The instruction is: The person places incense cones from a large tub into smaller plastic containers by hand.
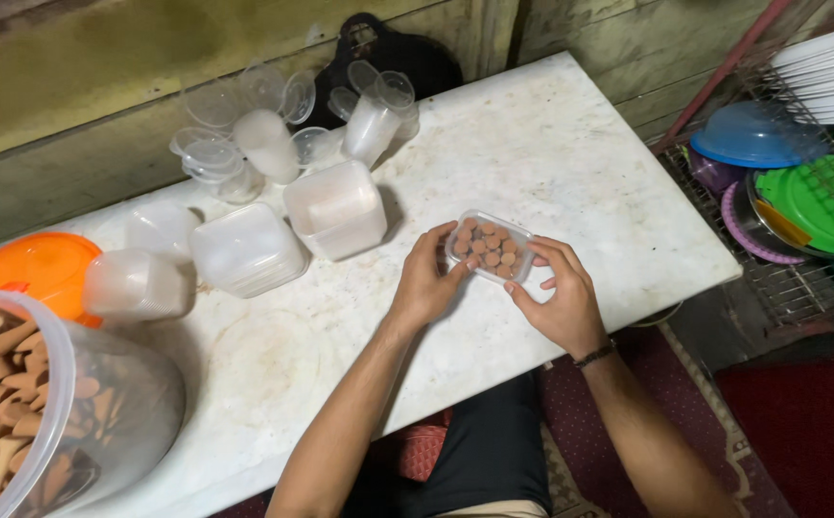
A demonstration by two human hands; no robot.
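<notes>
Keep the tub (490,247) of brown cones level on the table (570,163), left hand (424,280) gripping its near-left edge and right hand (559,295) its right edge, fingers curled, and press evenly so nothing tips out

Bare forearms without sleeves, a thin dark wristband (594,356) on the right wrist, dark trousers (489,451) below

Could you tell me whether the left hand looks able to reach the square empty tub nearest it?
Probably yes: the left hand sits close to the empty tub, with only bare tabletop between them.
</notes>
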